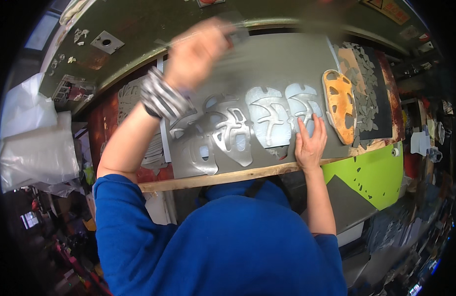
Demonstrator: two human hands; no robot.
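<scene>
My left hand (201,52) is raised over the far part of the dark grey sheet (287,54), close to the green machine front. Motion smears its fingers, so whether they hold anything is unclear. My right hand (313,143) lies with its fingers apart on the near end of a pale, shoe-upper-shaped cut piece (301,93). Left of it, a similar pale piece (262,113) lies on the sheet. Farther left are several silver-grey pieces (236,135) with cut-out openings, some overlapping. An orange-yellow shaped piece with holes (338,93) lies to the right of my right hand.
A green machine body (139,29) spans the far side. Grey scraps (367,84) pile at the right and more cut pieces (132,98) lie at the left. A wooden strip (238,177) edges the table. A lime-green sheet (386,170) hangs below right; plastic bags (38,143) stand left.
</scene>
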